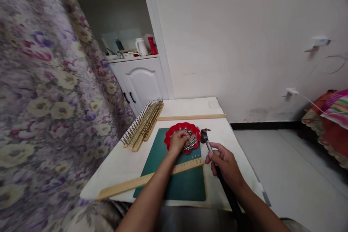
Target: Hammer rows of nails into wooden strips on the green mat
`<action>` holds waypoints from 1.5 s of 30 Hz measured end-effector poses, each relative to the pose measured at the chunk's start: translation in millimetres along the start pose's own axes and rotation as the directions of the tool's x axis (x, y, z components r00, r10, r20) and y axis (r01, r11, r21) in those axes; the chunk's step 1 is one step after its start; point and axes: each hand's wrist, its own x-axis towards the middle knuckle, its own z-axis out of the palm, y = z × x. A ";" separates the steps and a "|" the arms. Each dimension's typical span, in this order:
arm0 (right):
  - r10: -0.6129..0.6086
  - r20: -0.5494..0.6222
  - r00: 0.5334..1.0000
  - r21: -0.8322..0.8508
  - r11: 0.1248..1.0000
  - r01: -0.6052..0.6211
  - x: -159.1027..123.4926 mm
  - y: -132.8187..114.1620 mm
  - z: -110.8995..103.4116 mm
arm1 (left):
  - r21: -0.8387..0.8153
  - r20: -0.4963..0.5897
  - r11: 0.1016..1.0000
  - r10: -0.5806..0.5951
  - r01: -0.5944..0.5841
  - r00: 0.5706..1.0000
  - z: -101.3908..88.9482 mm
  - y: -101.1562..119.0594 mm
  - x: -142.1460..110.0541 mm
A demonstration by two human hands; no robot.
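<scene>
My left hand (178, 141) reaches into a red scalloped dish (168, 138) heaped with silvery nails (192, 140). Its fingers are pinched together over the pile; what they hold, if anything, is hidden. A claw hammer (208, 145) is in my right hand (224, 163), gripped near the neck with its head up, just right of the dish. Below the dish, a drilled wooden strip (130, 185) slants across a green cutting mat (187, 186), passing under my left forearm. Several nails stand upright at the strip's right end, close to my right hand.
Wooden strips studded with upright nails (144, 125) lie at the white table's (187, 105) left rear. A thin wooden bar (190, 117) crosses the back. A floral curtain (54, 98) hangs on the left; a white cabinet (144, 79) and wall stand behind.
</scene>
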 end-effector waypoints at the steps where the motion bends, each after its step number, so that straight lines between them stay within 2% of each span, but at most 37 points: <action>1: -0.002 0.002 1.000 0.002 1.000 0.002 -0.2 0.3 -0.1 | -0.046 -0.004 0.999 0.006 -0.006 1.000 -1.3 1.8 -3.2; 6: -0.007 0.023 1.000 -0.003 1.000 0.007 -2.1 2.3 -0.9 | -0.208 -0.027 0.978 0.029 -0.034 0.999 -11.2 13.7 -26.5; 11: -0.024 0.033 0.999 -0.029 0.999 0.025 -5.8 -0.1 -2.2 | -0.354 -0.098 0.933 0.031 -0.064 0.995 -21.4 15.2 -64.3; 15: -0.026 0.031 0.999 -0.039 0.999 0.027 -7.5 -1.2 -2.9 | -0.317 -0.102 0.945 0.045 -0.076 0.994 -13.1 8.8 -100.1; 19: -0.025 0.031 0.999 -0.034 0.999 0.026 -7.9 -0.3 -3.2 | -0.133 -0.135 0.978 0.143 -0.161 0.980 3.8 2.7 -119.9; 22: -0.029 0.035 0.999 -0.034 0.999 0.030 -8.3 -0.6 -3.8 | -0.009 -0.155 0.975 0.219 -0.223 0.963 10.4 -1.0 -121.7; 25: -0.031 0.036 0.999 -0.033 0.999 0.032 -8.8 -1.7 -4.5 | 0.047 -0.155 0.970 0.243 -0.239 0.957 11.7 -4.0 -119.8; 40: -0.003 0.049 0.999 -0.048 0.999 0.006 -12.4 -1.2 -2.5 | 0.112 -0.111 0.965 0.248 -0.235 0.962 14.9 -9.5 -117.9; 45: 0.060 0.138 0.989 -0.047 0.997 -0.054 -24.8 -6.7 -0.4 | 0.141 -0.120 0.964 0.241 -0.224 0.963 16.5 -10.3 -117.5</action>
